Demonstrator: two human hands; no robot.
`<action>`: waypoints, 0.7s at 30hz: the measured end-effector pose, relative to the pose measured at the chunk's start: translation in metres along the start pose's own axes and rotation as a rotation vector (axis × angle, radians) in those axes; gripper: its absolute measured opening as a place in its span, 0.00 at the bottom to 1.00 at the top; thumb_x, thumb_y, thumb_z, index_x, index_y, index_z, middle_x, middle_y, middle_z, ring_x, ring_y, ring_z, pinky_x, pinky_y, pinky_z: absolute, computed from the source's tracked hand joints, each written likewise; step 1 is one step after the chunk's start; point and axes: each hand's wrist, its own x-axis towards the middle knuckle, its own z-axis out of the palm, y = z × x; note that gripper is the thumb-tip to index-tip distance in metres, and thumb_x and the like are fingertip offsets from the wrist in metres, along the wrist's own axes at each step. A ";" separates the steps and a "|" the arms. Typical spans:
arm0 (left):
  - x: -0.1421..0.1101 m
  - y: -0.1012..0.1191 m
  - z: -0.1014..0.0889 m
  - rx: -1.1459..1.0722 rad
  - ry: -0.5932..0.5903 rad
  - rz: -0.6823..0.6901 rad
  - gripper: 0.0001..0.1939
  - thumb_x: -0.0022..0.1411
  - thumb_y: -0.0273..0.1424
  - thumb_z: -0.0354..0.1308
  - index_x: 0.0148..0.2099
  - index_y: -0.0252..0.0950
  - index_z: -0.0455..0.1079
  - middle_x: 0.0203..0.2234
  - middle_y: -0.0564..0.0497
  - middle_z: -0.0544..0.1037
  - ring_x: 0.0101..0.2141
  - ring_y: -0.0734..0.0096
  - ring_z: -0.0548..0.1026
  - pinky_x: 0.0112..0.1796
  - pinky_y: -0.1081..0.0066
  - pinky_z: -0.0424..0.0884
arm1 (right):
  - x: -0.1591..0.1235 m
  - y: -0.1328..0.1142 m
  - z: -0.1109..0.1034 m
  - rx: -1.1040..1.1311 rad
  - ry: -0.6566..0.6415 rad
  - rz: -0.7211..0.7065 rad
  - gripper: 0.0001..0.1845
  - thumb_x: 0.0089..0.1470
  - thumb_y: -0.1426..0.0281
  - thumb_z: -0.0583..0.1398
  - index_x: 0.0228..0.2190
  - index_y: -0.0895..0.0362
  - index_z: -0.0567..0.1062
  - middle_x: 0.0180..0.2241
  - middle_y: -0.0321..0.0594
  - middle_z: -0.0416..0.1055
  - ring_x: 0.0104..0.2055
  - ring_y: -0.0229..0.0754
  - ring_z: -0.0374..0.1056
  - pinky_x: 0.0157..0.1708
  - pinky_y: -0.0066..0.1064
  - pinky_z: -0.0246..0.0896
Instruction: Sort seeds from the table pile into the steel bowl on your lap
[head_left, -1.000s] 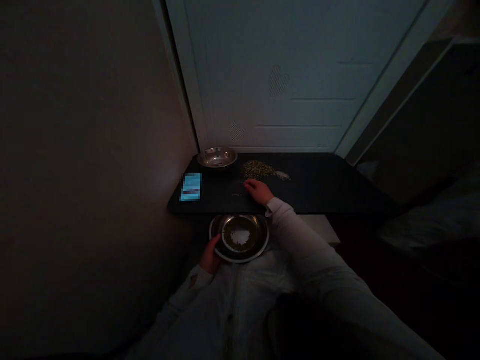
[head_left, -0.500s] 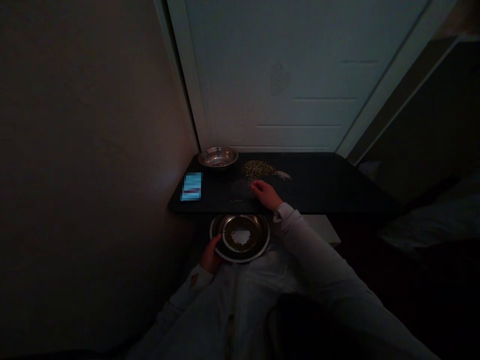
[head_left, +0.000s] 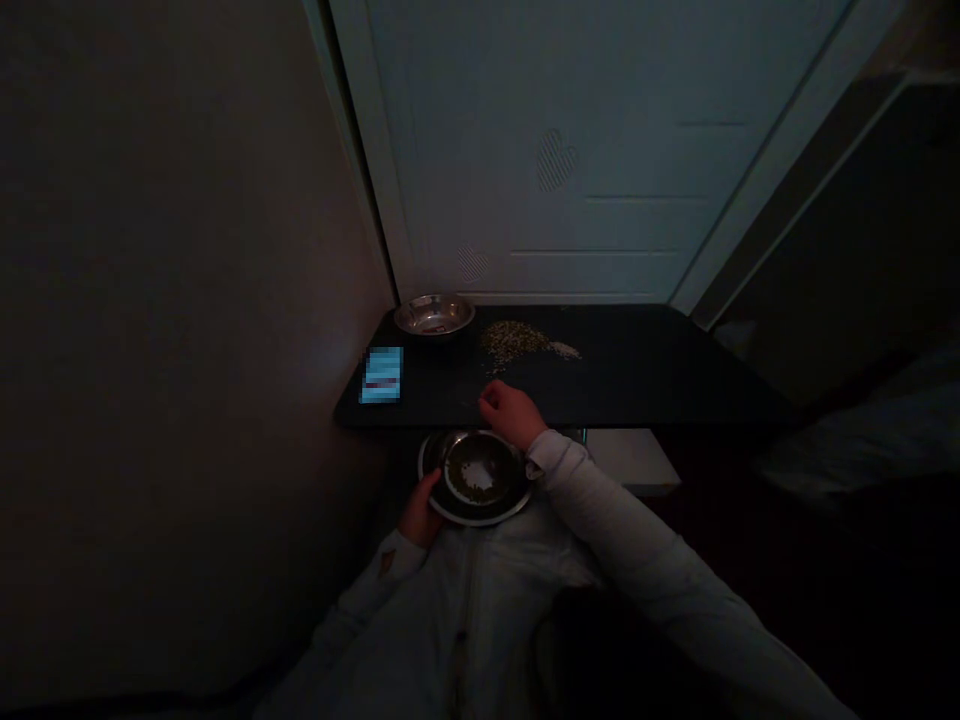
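Observation:
My left hand point(head_left: 420, 512) grips the left rim of a shiny metal bowl point(head_left: 477, 519), tilted in my lap under the table edge. Small dark green grains or beans lie in a ring around its pale bottom. My right hand point(head_left: 513, 412) is closed at the table's front edge, just above the bowl's far rim. What its fingers hold, if anything, is hidden. Beyond it, a mixed pile of greenish and pale grains point(head_left: 513, 340) is spread on the dark table point(head_left: 645, 370). A small heap of whitish grains point(head_left: 565, 350) lies to the pile's right.
A second metal bowl point(head_left: 435, 318) stands at the back left of the table. In front of it lies a lit phone point(head_left: 382, 375) with a blurred screen. A white door point(head_left: 600, 200) rises behind the table. A white box-like object point(head_left: 634, 460) is below the front edge.
My right hand has drawn back from the grain pile toward me and slightly left, to the table edge over the bowl. My left hand keeps its hold on the bowl.

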 end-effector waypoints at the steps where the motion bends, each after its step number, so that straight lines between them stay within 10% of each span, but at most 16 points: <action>1: 0.000 0.000 -0.001 0.005 0.011 0.016 0.06 0.47 0.28 0.53 0.28 0.33 0.69 0.27 0.48 0.77 0.44 0.64 0.67 0.46 0.66 0.60 | 0.000 0.002 -0.003 -0.023 0.010 0.021 0.10 0.46 0.66 0.50 0.31 0.57 0.67 0.25 0.37 0.68 0.26 0.34 0.61 0.24 0.24 0.48; 21: -0.005 0.001 -0.001 0.038 0.049 0.024 0.07 0.49 0.29 0.51 0.30 0.35 0.69 0.26 0.49 0.77 0.42 0.64 0.69 0.43 0.67 0.64 | -0.004 0.076 -0.052 -0.067 0.074 0.209 0.09 0.44 0.65 0.51 0.27 0.58 0.66 0.24 0.37 0.67 0.25 0.33 0.61 0.23 0.23 0.49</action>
